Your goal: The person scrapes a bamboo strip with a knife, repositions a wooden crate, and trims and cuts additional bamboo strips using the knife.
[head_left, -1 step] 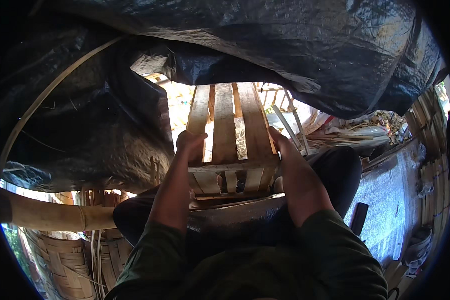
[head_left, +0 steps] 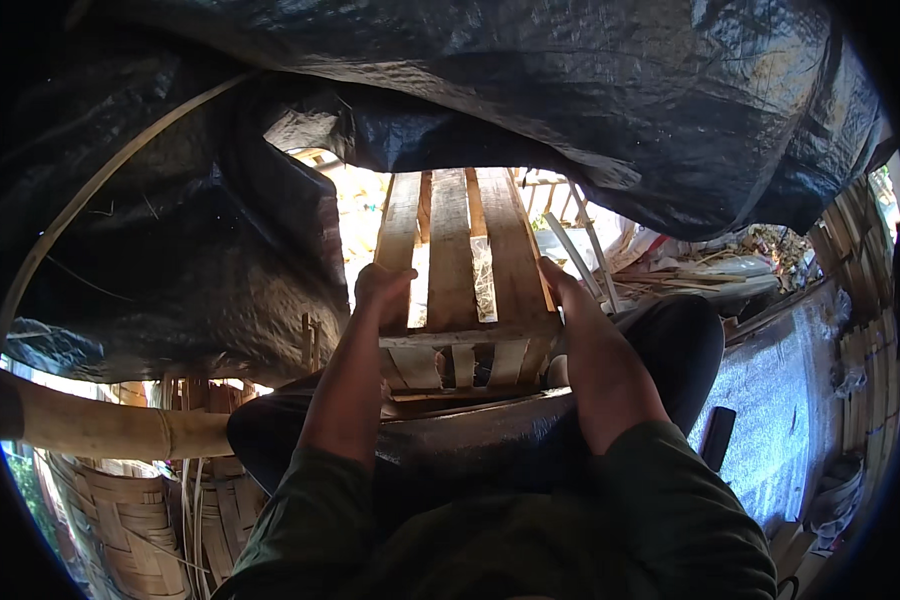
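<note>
In front of me, between my knees, stands a slatted wooden crate, its long slats running away from me with gaps between them. My left hand grips its left side, the thumb lying over the top edge and the other fingers hidden. On the opposite side my right hand holds the right edge; most of its fingers are out of sight behind the wood. The crate's near end shows short upright slats, above a dark surface across my lap.
Black plastic sheeting hangs low overhead and at left. A thick bamboo pole lies at left above a woven bamboo basket. At right are bamboo strips, a silvery sheet and a small dark oblong object.
</note>
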